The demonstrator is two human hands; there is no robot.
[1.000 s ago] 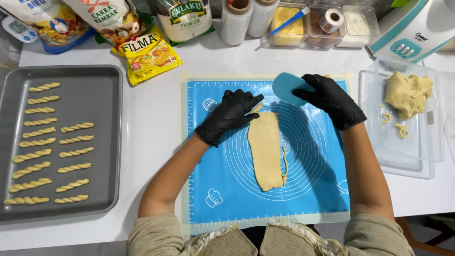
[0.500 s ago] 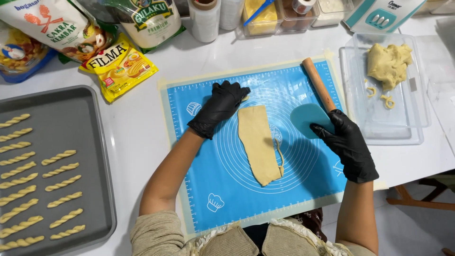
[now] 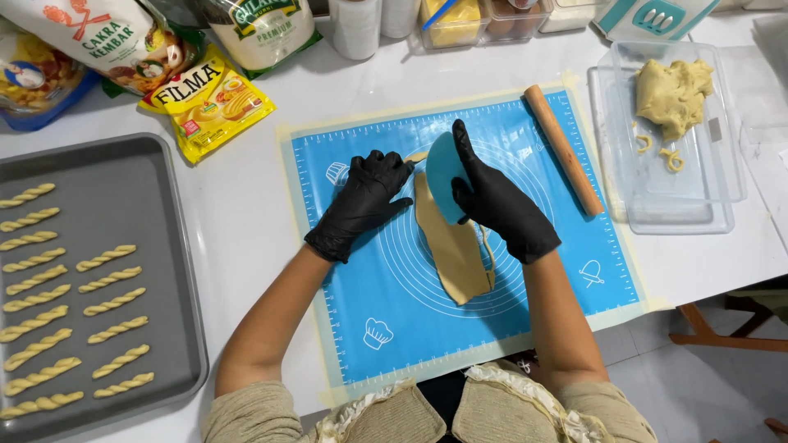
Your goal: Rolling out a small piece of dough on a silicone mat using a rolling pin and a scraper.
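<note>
1. White worktop (image 3: 246, 213) fills the view from above, with a blue baking mat (image 3: 492, 312) taped flat at its near edge, just in front of the person's beige sleeves.
2. On the mat lies a long strip of rolled dough (image 3: 451, 254), running from the near middle toward the far side, a thin cut sliver along its right edge.
3. Left hand (image 3: 361, 205), in a black glove, rests on the mat with fingers spread, its fingertips touching the far left edge of the dough strip.
4. Right hand (image 3: 497, 201), also gloved in black, grips a teal dough scraper (image 3: 442, 176), fingers wrapped along its back, the blade held against the far part of the strip.
5. To the right of that hand a wooden rolling pin (image 3: 564, 150) lies slanted on the mat.
6. Left of the mat, a grey baking tray (image 3: 148, 197) carries rows of twisted dough sticks (image 3: 107, 302).
7. At the right, a clear plastic container (image 3: 657, 205) holds a lump of dough (image 3: 673, 94).
8. Along the far edge stand bags of flour, a yellow packet (image 3: 209, 102) and tubs.
</note>
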